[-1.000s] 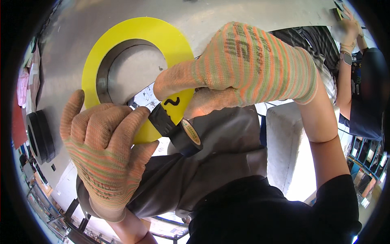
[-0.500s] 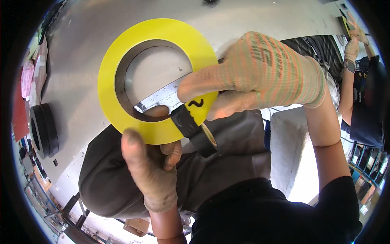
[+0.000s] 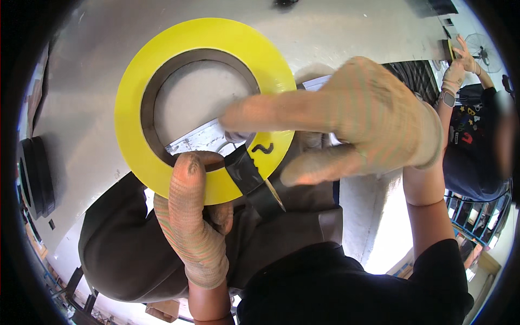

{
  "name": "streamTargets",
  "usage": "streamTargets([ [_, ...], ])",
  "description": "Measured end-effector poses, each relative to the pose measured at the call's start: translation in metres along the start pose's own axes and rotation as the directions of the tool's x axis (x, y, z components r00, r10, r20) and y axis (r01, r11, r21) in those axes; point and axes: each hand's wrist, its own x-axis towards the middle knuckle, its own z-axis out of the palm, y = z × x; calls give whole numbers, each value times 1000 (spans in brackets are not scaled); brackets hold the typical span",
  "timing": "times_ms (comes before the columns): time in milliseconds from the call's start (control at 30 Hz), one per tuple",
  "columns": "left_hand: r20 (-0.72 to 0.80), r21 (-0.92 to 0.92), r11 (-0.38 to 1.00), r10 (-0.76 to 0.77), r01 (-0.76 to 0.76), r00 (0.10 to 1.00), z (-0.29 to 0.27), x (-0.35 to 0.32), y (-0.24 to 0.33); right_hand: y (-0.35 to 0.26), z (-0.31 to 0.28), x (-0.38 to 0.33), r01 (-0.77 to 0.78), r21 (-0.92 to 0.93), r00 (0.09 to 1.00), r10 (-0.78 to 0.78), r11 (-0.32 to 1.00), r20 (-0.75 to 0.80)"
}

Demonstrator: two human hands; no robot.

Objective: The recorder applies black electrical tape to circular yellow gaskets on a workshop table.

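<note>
A large flat yellow ring (image 3: 162,59) with a dark inner edge is held up in front of me. My gloved left hand (image 3: 192,227) grips its lower rim, thumb on the yellow face. A strip of black tape (image 3: 244,168) crosses the rim at the lower right, beside a black squiggle mark. It runs down to a black tape roll (image 3: 268,197) seen edge-on. My gloved right hand (image 3: 357,124) reaches in from the right. Its index finger lies stretched across the ring's inner edge and its thumb rests against the tape roll.
Below the ring are my dark trousers (image 3: 119,249) and the grey concrete floor (image 3: 81,108). Black rings (image 3: 32,173) lie stacked at the far left. A co-worker (image 3: 471,124) with gloved hands works at the right, near a fan (image 3: 487,51).
My left hand went from spread beside the ring's left edge to gripping its lower rim. The ring came closer and to the right. My right index finger stretched out across it.
</note>
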Motion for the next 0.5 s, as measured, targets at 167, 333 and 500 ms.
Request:
streamTargets([
  [167, -17, -29, 999, -24, 23, 1000, 0, -1, 2, -53, 6, 2, -95, -269, 995, 90, 958, -33],
  [333, 79, -100, 995, 13, -5, 997, -3, -1, 4, -59, 35, -5, -243, -354, 968, 248, 903, -32],
  [500, 92, -135, 991, 10, 2, 996, -2, -3, 4, -51, 36, -15, -121, -484, 993, 102, 866, -66],
])
